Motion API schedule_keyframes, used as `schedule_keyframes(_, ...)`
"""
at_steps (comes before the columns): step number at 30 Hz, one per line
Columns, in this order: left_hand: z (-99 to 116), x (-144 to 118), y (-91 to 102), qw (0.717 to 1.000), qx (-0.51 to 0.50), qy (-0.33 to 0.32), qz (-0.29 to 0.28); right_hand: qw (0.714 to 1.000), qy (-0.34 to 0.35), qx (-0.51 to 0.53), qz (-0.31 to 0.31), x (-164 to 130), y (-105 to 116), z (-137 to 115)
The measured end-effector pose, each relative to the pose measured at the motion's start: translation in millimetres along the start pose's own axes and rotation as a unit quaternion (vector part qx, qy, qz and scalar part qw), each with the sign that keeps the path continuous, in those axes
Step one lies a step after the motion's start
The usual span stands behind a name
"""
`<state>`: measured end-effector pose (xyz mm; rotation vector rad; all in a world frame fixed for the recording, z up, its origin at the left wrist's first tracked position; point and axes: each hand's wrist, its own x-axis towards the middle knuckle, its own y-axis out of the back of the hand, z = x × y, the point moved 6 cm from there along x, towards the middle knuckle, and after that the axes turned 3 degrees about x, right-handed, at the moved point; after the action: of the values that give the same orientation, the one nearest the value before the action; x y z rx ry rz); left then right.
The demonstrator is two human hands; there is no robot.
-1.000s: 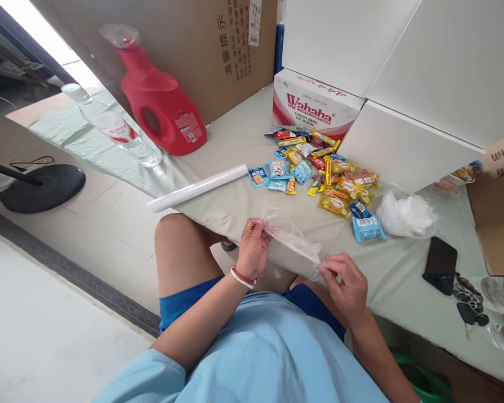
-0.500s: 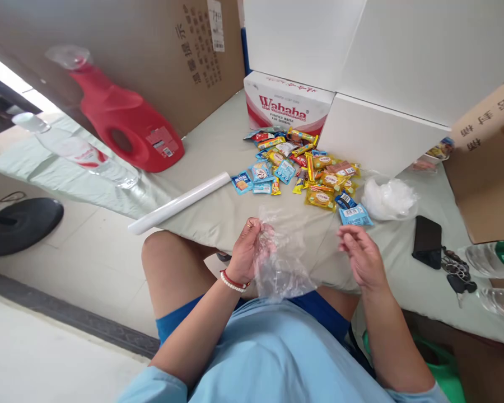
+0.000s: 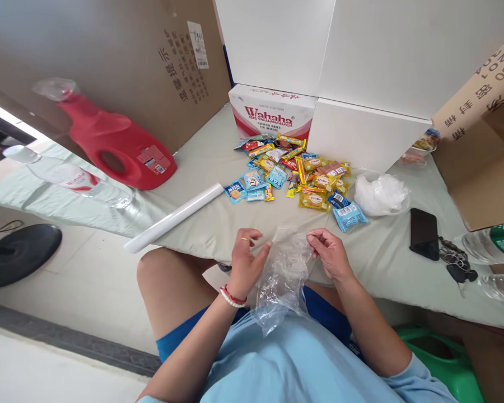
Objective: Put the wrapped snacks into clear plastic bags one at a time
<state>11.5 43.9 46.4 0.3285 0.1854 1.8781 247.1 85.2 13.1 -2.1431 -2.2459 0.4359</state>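
Note:
A clear plastic bag [image 3: 283, 274] hangs crumpled over my lap, its upper edge near the table's front edge. My right hand [image 3: 330, 254] pinches the bag's upper right corner between thumb and fingertips. At the bag's left side, my left hand [image 3: 248, 263] has its thumb and fingers apart; the thumb tip lies against or close to the plastic, I cannot tell which. Beyond both hands lies a pile of small wrapped snacks [image 3: 314, 198] in yellow, blue and red packets. A bundle of thin white plastic bags [image 3: 381, 195] sits right of the pile.
Left of the snacks lies a white roll [image 3: 174, 218]. A red jug [image 3: 121, 148] and a water bottle [image 3: 73, 179] stand farther left. A Wahaba box [image 3: 272, 115] and white panels [image 3: 365, 134] rise behind. On the right are a phone [image 3: 424, 234], keys [image 3: 457, 262] and bottles [image 3: 483, 246].
My right hand has moved left to the bag and taken hold of its edge. My left hand's fingers have spread from their grip on the bag.

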Motion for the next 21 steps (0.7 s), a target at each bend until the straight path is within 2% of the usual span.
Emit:
schedule_keyframes(2, 10, -9, -21.9, 0.992, -0.026, -0.011, -0.121, 1.0, -0.001, 0.012, -0.004, -6, -6, -5)
schedule_keyframes(4, 16, -18, -45.8, 0.975, -0.069, 0.011, -0.209, 0.999, -0.007, 0.037, -0.031, -14, -17, -12)
schedule_keyframes(7, 18, -23, -70.8, 0.956, -0.142, 0.051, -0.251, 0.994, -0.012, 0.068, -0.085, -24, -32, -22)
schedule_keyframes(9, 16, -21, -77.1, 0.943, -0.189, 0.073, -0.266, 0.994, 0.0, 0.074, -0.082, -24, -29, -29)
schedule_keyframes(12, 4, -11, -62.9, 0.941, -0.224, 0.121, -0.225, 0.997, 0.016, 0.067, -0.024, -18, -6, -38)
schedule_keyframes(14, -9, -1, -42.7, 0.94, -0.249, 0.166, -0.163, 0.999, 0.009, 0.053, 0.004, -12, 13, -40)
schedule_keyframes(16, -25, 7, -22.6, 0.926, -0.292, 0.209, -0.114, 0.999, -0.002, 0.04, 0.014, -5, 30, -40)
schedule_keyframes(19, -49, 22, -0.7, 0.898, -0.344, 0.257, -0.096, 1.0, -0.016, 0.015, 0.018, 12, 51, -35)
schedule_keyframes(21, -63, 31, 7.7, 0.887, -0.344, 0.291, -0.102, 1.0, -0.016, -0.016, 0.018, 29, 62, -31)
